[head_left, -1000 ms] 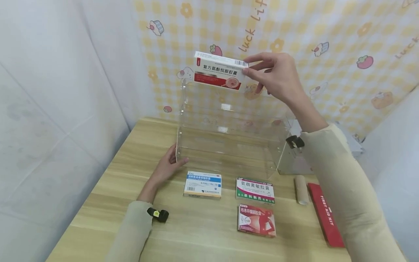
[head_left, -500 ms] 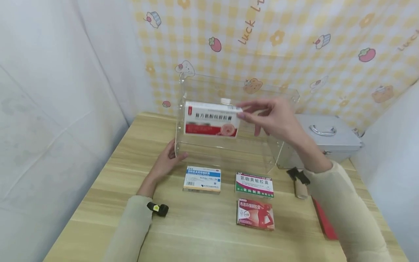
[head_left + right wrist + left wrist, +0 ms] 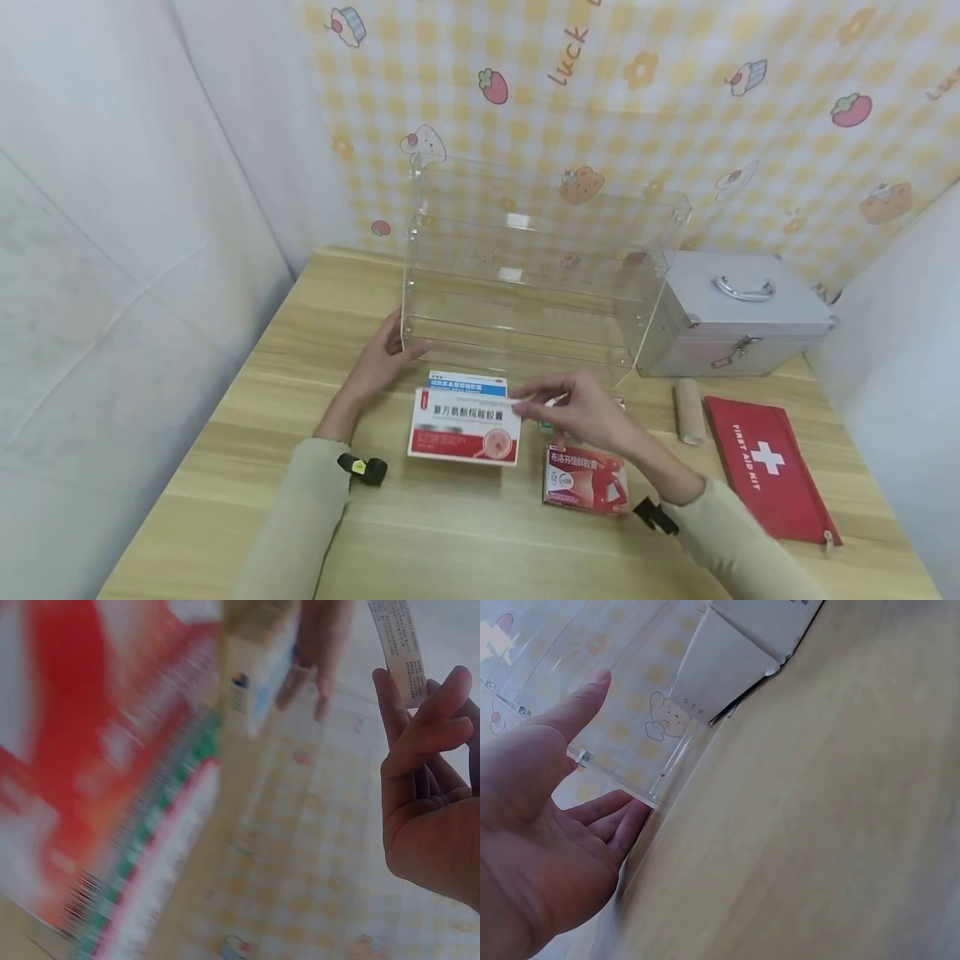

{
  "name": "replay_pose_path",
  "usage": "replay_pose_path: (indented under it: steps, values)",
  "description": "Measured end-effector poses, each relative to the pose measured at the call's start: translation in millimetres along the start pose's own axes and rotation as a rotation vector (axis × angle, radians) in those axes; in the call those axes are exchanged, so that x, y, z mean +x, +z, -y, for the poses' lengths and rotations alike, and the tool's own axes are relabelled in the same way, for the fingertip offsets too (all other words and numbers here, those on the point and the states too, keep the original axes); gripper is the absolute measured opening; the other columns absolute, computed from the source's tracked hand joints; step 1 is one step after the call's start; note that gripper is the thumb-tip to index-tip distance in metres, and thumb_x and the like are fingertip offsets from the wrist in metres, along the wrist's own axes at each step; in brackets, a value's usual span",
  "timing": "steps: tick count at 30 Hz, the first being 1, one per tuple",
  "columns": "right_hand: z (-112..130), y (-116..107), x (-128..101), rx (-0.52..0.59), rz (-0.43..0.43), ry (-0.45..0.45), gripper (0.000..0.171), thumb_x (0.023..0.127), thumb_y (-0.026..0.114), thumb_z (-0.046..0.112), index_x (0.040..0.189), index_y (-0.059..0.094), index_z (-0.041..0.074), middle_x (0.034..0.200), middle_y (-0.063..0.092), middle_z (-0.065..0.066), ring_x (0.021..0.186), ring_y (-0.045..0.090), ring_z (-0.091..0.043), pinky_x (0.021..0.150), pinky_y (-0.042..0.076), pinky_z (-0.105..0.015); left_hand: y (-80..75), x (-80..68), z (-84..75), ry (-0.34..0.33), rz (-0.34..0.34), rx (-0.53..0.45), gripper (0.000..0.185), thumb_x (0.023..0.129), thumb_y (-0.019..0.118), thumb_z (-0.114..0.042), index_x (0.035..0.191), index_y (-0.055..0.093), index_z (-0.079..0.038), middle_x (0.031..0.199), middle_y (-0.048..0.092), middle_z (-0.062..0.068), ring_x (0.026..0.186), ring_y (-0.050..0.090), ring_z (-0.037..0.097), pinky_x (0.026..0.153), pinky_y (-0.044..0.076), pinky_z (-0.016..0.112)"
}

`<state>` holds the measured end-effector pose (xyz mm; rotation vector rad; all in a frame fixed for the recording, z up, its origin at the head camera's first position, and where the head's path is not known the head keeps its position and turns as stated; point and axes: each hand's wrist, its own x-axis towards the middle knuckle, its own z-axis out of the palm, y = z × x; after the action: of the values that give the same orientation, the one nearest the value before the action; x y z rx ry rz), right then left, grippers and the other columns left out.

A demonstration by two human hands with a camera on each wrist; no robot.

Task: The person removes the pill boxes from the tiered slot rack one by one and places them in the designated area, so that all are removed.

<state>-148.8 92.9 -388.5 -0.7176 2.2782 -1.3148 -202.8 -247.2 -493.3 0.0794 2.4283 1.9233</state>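
Observation:
My right hand [image 3: 581,412] pinches one end of a white and red medicine box [image 3: 465,429] above the table's middle; the box is tilted, its front face up. In the right wrist view the right hand [image 3: 431,772] holds the box's end [image 3: 401,649] between thumb and fingers. My left hand [image 3: 378,362] grips the left side panel of a clear acrylic tiered rack [image 3: 517,308], thumb in front and fingers on the outside. Behind the held box lies a blue and white medicine box [image 3: 468,383], partly covered. A green and white box [image 3: 618,404] is mostly hidden by my right hand.
A red medicine box [image 3: 587,482] lies nearest on the table [image 3: 450,533]. To the right are a silver metal case [image 3: 750,292] with a handle, a beige roll [image 3: 690,411] and a red first aid pouch [image 3: 772,467]. A yellow checked cloth hangs behind.
The right hand has brought the white and red box down from above the rack's top to low in front of it. The left hand stays at the rack's side.

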Motion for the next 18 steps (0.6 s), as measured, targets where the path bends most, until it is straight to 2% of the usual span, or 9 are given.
replay_pose_path:
  steps: [2, 5, 6, 9, 11, 14, 18]
  values:
    - [-12.1, 10.9, -3.2, -0.001, 0.011, 0.032, 0.025, 0.089, 0.073, 0.036, 0.109, 0.074, 0.022, 0.089, 0.074, 0.001, 0.05, 0.062, -0.028, 0.042, 0.051, -0.032, 0.4, -0.6, -1.2, 0.0, -0.003, 0.0, 0.088, 0.084, 0.073, -0.05, 0.154, 0.019, -0.044, 0.156, 0.033, 0.008, 0.134, 0.042, 0.03, 0.108, 0.038, 0.047]
    - [-25.9, 24.1, -6.4, -0.019, 0.026, 0.052, 0.022, 0.088, 0.074, 0.036, 0.105, 0.076, 0.023, 0.089, 0.074, 0.005, 0.063, 0.066, -0.024, 0.05, 0.049, -0.025, -0.5, -3.6, -12.3, -0.011, 0.01, -0.015, 0.089, 0.087, 0.073, -0.043, 0.156, 0.018, -0.037, 0.156, 0.032, 0.011, 0.135, 0.041, 0.031, 0.108, 0.038, 0.047]
    - [-29.3, 27.5, -7.3, -0.012, 0.036, 0.059, 0.021, 0.088, 0.074, 0.035, 0.105, 0.076, 0.023, 0.089, 0.074, 0.006, 0.059, 0.066, -0.025, 0.047, 0.048, -0.024, -1.0, -4.9, -17.3, -0.014, 0.014, -0.02, 0.089, 0.088, 0.073, -0.04, 0.157, 0.017, -0.034, 0.156, 0.032, 0.013, 0.135, 0.041, 0.031, 0.108, 0.038, 0.047]
    - [-38.1, 35.9, -9.2, -0.02, 0.05, 0.062, 0.02, 0.089, 0.073, 0.035, 0.105, 0.076, 0.023, 0.092, 0.074, 0.009, 0.075, 0.069, -0.023, 0.057, 0.051, -0.024, -2.1, -9.3, -31.6, -0.021, 0.035, -0.031, 0.088, 0.091, 0.072, -0.032, 0.158, 0.016, -0.024, 0.156, 0.029, 0.018, 0.136, 0.038, 0.034, 0.11, 0.035, 0.047]
    - [-42.0, 39.2, -10.4, -0.027, 0.053, 0.072, 0.021, 0.089, 0.072, 0.038, 0.106, 0.075, 0.025, 0.093, 0.073, 0.011, 0.077, 0.07, -0.021, 0.062, 0.055, -0.027, -1.9, -11.2, -36.5, -0.013, 0.042, -0.032, 0.087, 0.091, 0.072, -0.03, 0.158, 0.016, -0.021, 0.155, 0.028, 0.02, 0.137, 0.037, 0.035, 0.11, 0.034, 0.047]
    - [-45.9, 41.2, -11.4, -0.047, 0.045, 0.073, 0.022, 0.09, 0.071, 0.039, 0.107, 0.075, 0.025, 0.093, 0.073, 0.013, 0.084, 0.069, -0.018, 0.071, 0.057, -0.031, -1.1, -13.2, -38.5, -0.014, 0.047, -0.03, 0.087, 0.092, 0.071, -0.029, 0.158, 0.016, -0.022, 0.155, 0.029, 0.021, 0.136, 0.038, 0.035, 0.109, 0.036, 0.046]
    - [-49.6, 42.1, -11.9, -0.071, 0.028, 0.071, 0.022, 0.09, 0.07, 0.039, 0.107, 0.075, 0.026, 0.093, 0.072, 0.013, 0.082, 0.069, -0.017, 0.068, 0.057, -0.031, -0.2, -13.9, -38.4, -0.023, 0.048, -0.027, 0.087, 0.091, 0.071, -0.03, 0.158, 0.016, -0.024, 0.155, 0.029, 0.02, 0.136, 0.039, 0.034, 0.109, 0.037, 0.045]
